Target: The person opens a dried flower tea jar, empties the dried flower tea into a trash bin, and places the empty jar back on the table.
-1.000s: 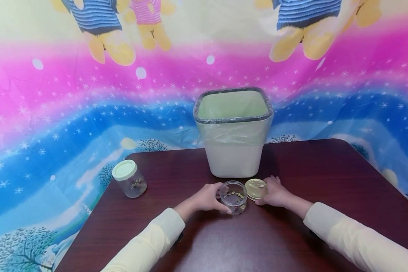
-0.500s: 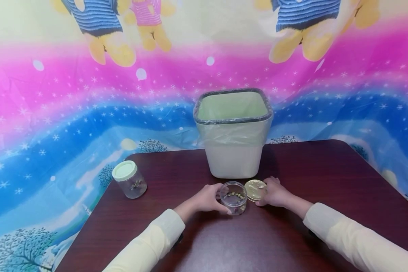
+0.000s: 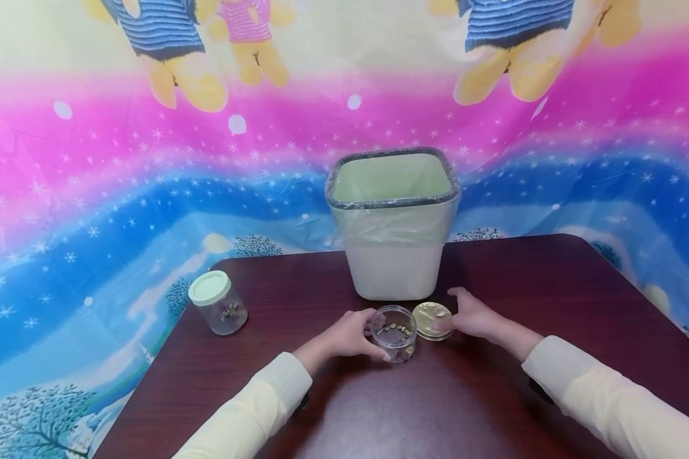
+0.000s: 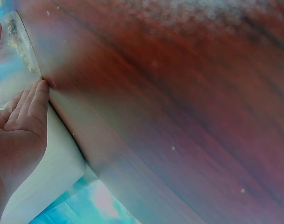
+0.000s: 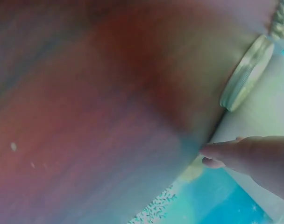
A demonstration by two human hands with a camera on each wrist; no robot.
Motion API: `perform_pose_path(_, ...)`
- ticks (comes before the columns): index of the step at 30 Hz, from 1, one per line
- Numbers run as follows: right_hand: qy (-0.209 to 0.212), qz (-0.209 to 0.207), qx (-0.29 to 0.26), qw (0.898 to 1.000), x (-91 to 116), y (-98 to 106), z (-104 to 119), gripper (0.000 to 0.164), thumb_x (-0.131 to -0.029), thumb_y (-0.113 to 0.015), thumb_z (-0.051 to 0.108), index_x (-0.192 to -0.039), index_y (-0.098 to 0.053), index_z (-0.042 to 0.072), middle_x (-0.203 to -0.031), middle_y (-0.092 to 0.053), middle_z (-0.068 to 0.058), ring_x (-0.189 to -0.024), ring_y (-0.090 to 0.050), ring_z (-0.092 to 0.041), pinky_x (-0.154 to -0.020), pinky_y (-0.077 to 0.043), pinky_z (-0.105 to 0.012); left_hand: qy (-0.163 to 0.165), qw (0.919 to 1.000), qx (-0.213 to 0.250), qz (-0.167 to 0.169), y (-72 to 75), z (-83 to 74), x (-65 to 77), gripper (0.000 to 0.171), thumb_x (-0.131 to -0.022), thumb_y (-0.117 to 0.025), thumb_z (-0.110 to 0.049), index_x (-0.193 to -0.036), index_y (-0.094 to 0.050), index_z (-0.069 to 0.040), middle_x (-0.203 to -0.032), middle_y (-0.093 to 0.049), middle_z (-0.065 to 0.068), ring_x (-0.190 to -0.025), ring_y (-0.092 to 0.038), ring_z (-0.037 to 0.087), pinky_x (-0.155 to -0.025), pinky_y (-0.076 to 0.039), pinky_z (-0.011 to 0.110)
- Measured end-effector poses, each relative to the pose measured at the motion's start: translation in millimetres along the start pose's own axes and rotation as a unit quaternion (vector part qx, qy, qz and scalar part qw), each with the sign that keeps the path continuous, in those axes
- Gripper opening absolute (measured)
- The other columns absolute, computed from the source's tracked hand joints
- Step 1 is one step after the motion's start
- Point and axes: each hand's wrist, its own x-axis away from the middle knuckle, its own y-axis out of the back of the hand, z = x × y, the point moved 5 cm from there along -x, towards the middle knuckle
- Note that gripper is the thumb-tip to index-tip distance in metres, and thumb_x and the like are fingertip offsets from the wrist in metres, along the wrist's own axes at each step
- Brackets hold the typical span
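In the head view a small clear jar (image 3: pixel 395 336) stands uncovered on the table, with yellowish, dark-flecked bits inside. My left hand (image 3: pixel 350 333) holds it from the left, thumb at the near side and fingers behind. The left wrist view catches the jar (image 4: pixel 18 51) at its edge, between the thumb and straight fingers (image 4: pixel 32 105). A round gold lid (image 3: pixel 432 319) lies flat to the right of the jar. Beside that lid is my right hand (image 3: pixel 478 317), its fingers spread and blurred near the rim. In the right wrist view, visible fingers (image 5: pixel 221 151) are apart from the lid (image 5: pixel 247 77).
Behind the jar and lid stands a pale bin (image 3: pixel 396 255) lined with a clear bag. A second jar (image 3: pixel 221 306) with a pale green lid and similar bits stands at the left. The dark wooden table (image 3: pixel 425 408) meets a printed cloth (image 3: pixel 287 166) at the back.
My right hand has let go of the gold lid and shifted slightly right, its fingers spreading. The left hand and jar stay in place.
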Motion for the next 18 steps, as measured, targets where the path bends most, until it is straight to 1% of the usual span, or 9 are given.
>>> perform_pose_path(5,-0.002,-0.035,-0.002,0.999,-4.4,14.7,6.9,0.091,-0.084,-0.076,0.028,-0.143,-0.022,-0.015,-0.144,-0.028,-0.038,-0.132,-0.029,-0.05,-0.104,-0.03,-0.06,0.004,1.0,0.002,-0.001,0.4,0.1,0.9,0.073,-0.066,-0.092,-0.029,-0.126,-0.058,-0.007,-0.124,-0.062,0.003,-0.112,-0.06,0.014,-0.088,-0.048,0.02)
perform_pose_path(11,0.023,-0.082,-0.017,0.996,-5.2,35.8,16.3,0.091,-0.09,-0.069,0.037,-0.147,-0.019,-0.012,-0.149,-0.023,-0.035,-0.136,-0.023,-0.049,-0.106,-0.026,-0.061,0.004,1.0,0.0,0.0,0.7,-0.9,1.1,0.073,-0.066,-0.092,-0.029,-0.126,-0.058,-0.006,-0.124,-0.062,0.003,-0.112,-0.06,0.014,-0.088,-0.048,0.02)
perform_pose_path(18,0.046,-0.114,-0.051,0.991,-2.4,57.5,35.6,0.089,-0.094,-0.064,0.038,-0.15,-0.014,-0.01,-0.153,-0.018,-0.032,-0.138,-0.018,-0.05,-0.108,-0.023,-0.06,-0.005,1.0,0.004,0.001,0.3,-2.5,0.4,0.071,-0.066,-0.092,-0.026,-0.125,-0.058,-0.004,-0.123,-0.063,0.005,-0.112,-0.06,0.014,-0.088,-0.048,0.019)
